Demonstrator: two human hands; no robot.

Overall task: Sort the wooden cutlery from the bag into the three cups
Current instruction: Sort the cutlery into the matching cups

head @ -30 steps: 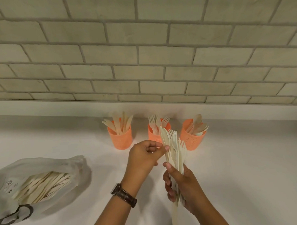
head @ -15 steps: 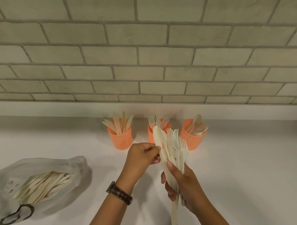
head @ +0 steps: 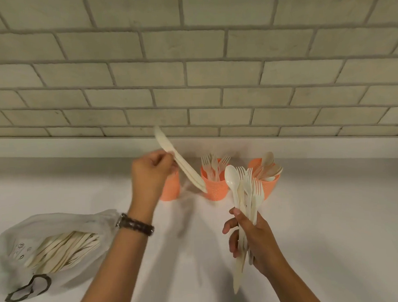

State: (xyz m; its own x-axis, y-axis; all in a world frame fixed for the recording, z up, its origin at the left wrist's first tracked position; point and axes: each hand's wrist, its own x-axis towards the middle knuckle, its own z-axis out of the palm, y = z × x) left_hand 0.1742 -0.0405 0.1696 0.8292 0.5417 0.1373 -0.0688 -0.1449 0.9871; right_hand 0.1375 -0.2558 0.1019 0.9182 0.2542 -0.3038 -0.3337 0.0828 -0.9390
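Observation:
My left hand (head: 150, 173) pinches one or two wooden knives (head: 180, 162), held slanted in the air over the left orange cup (head: 171, 189), which my hand mostly hides. My right hand (head: 254, 237) grips a bundle of cutlery (head: 245, 194) upright, with a spoon and several forks fanned out at the top. The middle orange cup (head: 215, 189) holds forks. The right orange cup (head: 269, 184) holds spoons and sits partly behind the bundle. The translucent bag (head: 49, 246) lies at the lower left with several pieces of cutlery inside.
All three cups stand in a row on a white counter (head: 333, 213) near a brick wall (head: 212, 70). A watch (head: 135, 224) is on my left wrist. The bag's dark handle loop (head: 28, 288) lies toward the near edge.
My left hand has pulled the knives out of the bundle and carried them up and left, over the left cup. My right hand with the bundle has shifted slightly right.

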